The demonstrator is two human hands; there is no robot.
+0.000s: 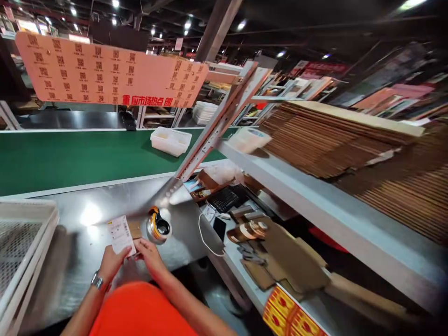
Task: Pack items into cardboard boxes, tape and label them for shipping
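Observation:
My left hand [112,262], with a watch on its wrist, and my right hand [151,255] together hold a white printed paper slip [121,234] just above the steel table [84,261]. A small brown cardboard piece [135,229] lies right behind the slip. A round orange-and-black tape dispenser [158,227] sits on the table just beyond my right hand.
A white mesh crate [21,242] stands at the left edge. A green conveyor belt [70,158] runs behind with a white plastic tray [171,140] on it. At right, a shelf [315,196] carries stacked flat cartons [350,144]; below it lie a keyboard [224,199], tape rolls [250,230] and cardboard scraps.

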